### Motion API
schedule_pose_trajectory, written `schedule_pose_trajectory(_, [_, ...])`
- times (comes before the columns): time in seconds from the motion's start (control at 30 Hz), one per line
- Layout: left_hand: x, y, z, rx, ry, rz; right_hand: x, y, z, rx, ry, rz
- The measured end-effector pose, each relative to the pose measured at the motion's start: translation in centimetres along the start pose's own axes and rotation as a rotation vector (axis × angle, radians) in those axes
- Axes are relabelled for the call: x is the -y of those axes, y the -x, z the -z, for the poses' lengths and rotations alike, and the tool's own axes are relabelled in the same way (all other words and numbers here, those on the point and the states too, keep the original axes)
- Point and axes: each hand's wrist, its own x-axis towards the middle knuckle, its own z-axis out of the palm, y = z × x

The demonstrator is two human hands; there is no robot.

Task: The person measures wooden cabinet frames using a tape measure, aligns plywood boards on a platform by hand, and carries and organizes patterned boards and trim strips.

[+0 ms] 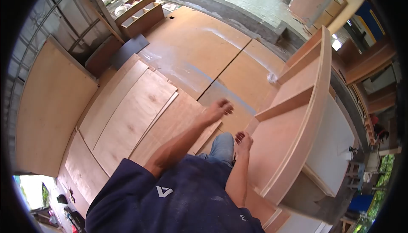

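My left hand (221,109) is in the air above the edge of the plywood sheets (136,118), blurred a little, with its fingers loosely bent and nothing visible in them. Beside my knee, my right hand (243,140) hangs close to the near side of a long wooden cabinet frame (276,139); its fingers are half curled and slightly apart, and no object shows in them. The frame has dividers and a curved-looking front edge. Below both hands are my jeans (222,146) and dark blue shirt (182,199).
Large tan boards (187,37) with a dark seam lie ahead. A big panel (55,109) leans at the left wall. A small compartment box (142,16) sits at the top left. A white panel (331,148) and wooden frames (369,63) stand at the right.
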Motion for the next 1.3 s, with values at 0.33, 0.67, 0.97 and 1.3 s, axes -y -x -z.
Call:
schedule_pose_trajectory(0.33, [14.2, -19.7, 10.4, 0.153, -0.791, 0.298, 10.6, -31.1, -5.1, -0.086, 0.066, -0.17])
schedule_pose_trajectory(0.67, [11.9, -27.6, 28.5, -1.031, -0.141, 0.466, 19.5, -50.7, -26.6, 0.23, 1.081, -0.219])
schedule_pose_trajectory(0.97, [21.3, -30.9, 32.7, -0.78, 0.164, 1.242, 16.3, -60.4, -63.6, 0.734, 1.43, 0.03])
schedule_pose_trajectory(1.3, [9.0, -47.4, 68.2, -1.437, 0.601, 0.401, 9.1, -66.9, -99.2, 0.753, 1.582, 0.464])
